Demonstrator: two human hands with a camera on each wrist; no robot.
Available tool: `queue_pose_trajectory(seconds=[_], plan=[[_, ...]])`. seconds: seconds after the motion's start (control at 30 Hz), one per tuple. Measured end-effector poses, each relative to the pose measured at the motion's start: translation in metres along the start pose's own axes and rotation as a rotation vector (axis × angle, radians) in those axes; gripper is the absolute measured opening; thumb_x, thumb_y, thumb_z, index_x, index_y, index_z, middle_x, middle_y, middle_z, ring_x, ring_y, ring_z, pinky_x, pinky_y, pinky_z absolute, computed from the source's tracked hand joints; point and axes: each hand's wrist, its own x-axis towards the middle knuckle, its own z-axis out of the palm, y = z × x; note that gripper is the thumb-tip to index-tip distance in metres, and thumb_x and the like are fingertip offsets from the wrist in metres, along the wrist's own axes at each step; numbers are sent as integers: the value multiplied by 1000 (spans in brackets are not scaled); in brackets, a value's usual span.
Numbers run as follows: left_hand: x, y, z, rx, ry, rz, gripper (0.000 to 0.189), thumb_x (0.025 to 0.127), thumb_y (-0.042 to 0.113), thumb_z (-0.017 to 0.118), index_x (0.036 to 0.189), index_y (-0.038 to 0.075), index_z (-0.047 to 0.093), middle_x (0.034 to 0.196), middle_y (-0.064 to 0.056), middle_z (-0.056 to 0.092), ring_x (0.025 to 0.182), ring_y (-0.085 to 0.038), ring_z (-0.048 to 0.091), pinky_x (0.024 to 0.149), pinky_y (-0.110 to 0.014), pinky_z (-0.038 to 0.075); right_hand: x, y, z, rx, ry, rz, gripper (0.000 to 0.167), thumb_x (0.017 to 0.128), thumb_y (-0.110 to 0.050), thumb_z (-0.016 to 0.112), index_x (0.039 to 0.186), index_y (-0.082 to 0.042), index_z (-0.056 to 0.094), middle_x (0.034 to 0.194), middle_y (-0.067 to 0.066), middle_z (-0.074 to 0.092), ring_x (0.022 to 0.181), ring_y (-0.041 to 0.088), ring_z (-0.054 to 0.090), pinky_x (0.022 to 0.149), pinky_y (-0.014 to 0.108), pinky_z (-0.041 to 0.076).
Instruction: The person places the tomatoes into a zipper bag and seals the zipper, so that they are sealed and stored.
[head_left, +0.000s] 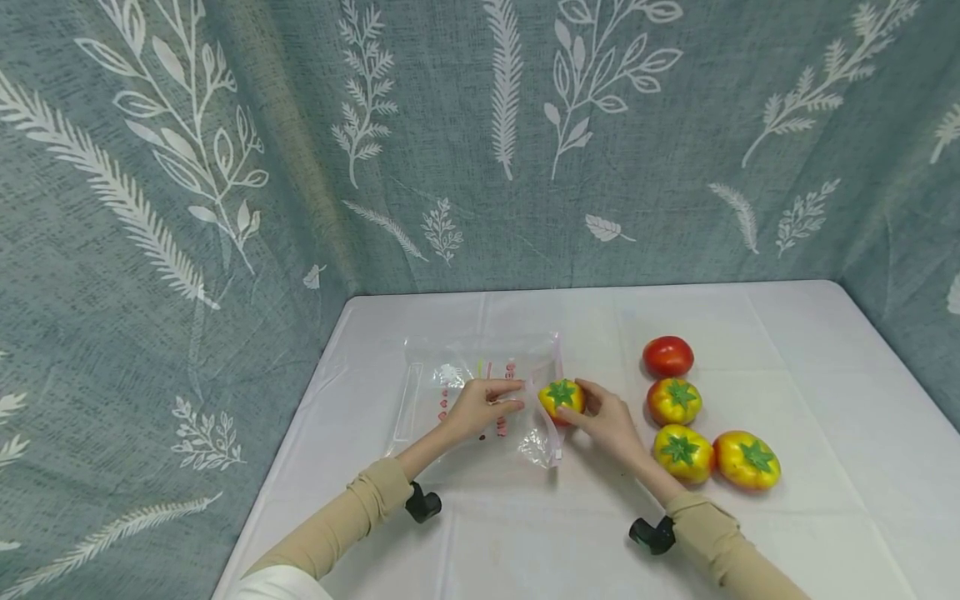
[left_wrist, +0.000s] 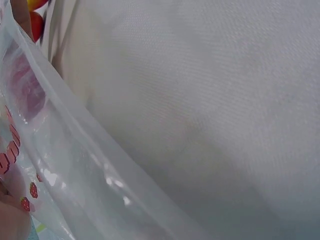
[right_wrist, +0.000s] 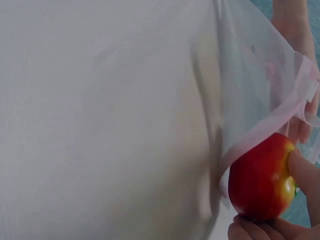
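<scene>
A clear zip bag (head_left: 457,367) with red print lies on the table, its mouth facing right. My left hand (head_left: 483,408) is at that mouth and holds its raised edge, with thumb and index finger stretched toward it. My right hand (head_left: 607,421) grips a red-and-yellow tomato (head_left: 561,398) with a green star-shaped top. In the right wrist view the tomato (right_wrist: 262,177) sits at the pink-edged opening (right_wrist: 265,125), partly behind the film, between my thumb and fingers. Film of the bag (left_wrist: 85,155) crosses the left wrist view and hides most of the left fingers.
To the right lie several more tomatoes: a red one (head_left: 668,357) at the back, a red-yellow one (head_left: 674,401) before it, and two yellow ones, left (head_left: 683,454) and right (head_left: 747,460), in front. A white cloth covers the table (head_left: 525,533); patterned curtains (head_left: 465,150) surround it.
</scene>
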Motion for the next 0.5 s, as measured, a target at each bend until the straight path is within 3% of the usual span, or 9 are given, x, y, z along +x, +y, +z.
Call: queue_pose_trajectory(seconds=[0.5], plan=[[1,-2,1,-19,-1,21,32,85,13,70,115,2,67,120,-13,66,114,-26,61,96,-36,49,3,0,24,9,-20,-113,58,83,-9,72,134,6,48,136,26,50,123,38,52,99,41,45]])
